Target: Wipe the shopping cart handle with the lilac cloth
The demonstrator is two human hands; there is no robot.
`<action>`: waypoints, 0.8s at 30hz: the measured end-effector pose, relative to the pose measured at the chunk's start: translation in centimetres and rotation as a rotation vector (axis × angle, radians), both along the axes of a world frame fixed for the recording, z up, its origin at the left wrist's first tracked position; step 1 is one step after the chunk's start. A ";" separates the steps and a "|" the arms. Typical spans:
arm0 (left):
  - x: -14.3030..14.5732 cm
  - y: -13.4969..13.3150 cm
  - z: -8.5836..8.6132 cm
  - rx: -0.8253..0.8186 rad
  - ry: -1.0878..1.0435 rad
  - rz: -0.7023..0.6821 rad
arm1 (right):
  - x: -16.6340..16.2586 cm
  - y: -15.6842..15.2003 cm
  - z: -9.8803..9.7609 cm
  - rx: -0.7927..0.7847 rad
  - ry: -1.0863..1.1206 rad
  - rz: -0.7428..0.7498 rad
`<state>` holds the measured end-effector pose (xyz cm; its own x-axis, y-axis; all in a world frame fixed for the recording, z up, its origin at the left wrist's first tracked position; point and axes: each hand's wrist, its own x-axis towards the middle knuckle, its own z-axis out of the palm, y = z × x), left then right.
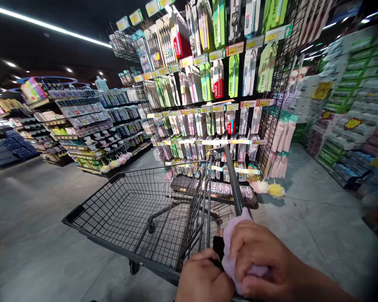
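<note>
A lilac cloth [229, 251] is bunched in my right hand [260, 251], whose fingers curl around it against the dark handle bar [234, 184] of a shopping cart. Close on its left, my left hand [204, 277] is closed in a fist at the rear of the cart. A black piece [219, 247] shows between the two hands, and what the left fingers grip is hidden. The black wire basket [129, 218] of the cart stretches away to the left, with no goods visible inside.
Just beyond the cart stands a rack of packaged toothbrushes [208, 79], with bath puffs [275, 190] hanging at its lower right corner. More stocked shelves [91, 121] line the left. Stacked green and white packs [349, 84] rise on the right. Grey floor [44, 235] surrounds the cart.
</note>
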<state>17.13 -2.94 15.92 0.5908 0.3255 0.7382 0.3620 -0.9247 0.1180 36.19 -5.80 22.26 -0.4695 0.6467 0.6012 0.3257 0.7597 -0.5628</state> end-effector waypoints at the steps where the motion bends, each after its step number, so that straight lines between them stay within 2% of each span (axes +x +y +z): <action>1: 0.0 0.0 -0.2 -0.003 0.002 -0.005 | -0.1 -0.7 -0.2 0.037 0.011 -0.008; 4: 0.1 0.1 -0.9 -0.027 0.013 0.023 | -0.4 -1.7 -1.8 0.190 0.003 -0.113; 6: 0.2 0.1 -1.7 -0.062 0.071 0.042 | -0.7 -2.0 -3.0 0.270 -0.058 -0.257; 8: 0.3 0.1 -2.7 -0.121 0.163 0.052 | -0.9 -2.2 -3.8 0.318 -0.091 -0.400; 11: 0.5 0.6 -3.3 -0.164 0.182 0.057 | -1.0 -2.2 -4.1 0.322 0.006 -0.532; 14: -0.7 1.4 -1.4 -0.118 0.137 -0.077 | -0.9 -1.9 -3.5 0.339 0.062 -0.534; 16: -2.8 2.1 0.6 -0.099 0.175 -0.159 | -0.8 -1.7 -3.1 0.413 0.034 -0.476; 17: -4.2 2.5 1.4 -0.081 0.210 -0.149 | -0.8 -1.7 -2.9 0.447 0.017 -0.451; 19: -7.2 3.3 2.0 -0.029 0.214 -0.046 | -0.9 -1.6 -2.7 0.474 -0.003 -0.430; 20: -8.5 3.7 1.8 -0.046 0.216 0.109 | -1.0 -1.6 -2.7 0.470 -0.002 -0.435; 22: -10.5 4.4 0.6 -0.094 0.297 0.277 | -1.0 -1.4 -2.8 0.444 0.018 -0.448; 24: -11.0 4.9 -0.7 -0.240 0.429 0.375 | -0.8 -1.0 -3.0 0.416 0.033 -0.441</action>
<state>6.13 1.94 15.24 0.6323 0.6959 0.3405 0.7185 -0.6911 0.0785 35.43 -6.85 19.30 -0.1879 0.4835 0.8549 0.6474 0.7155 -0.2624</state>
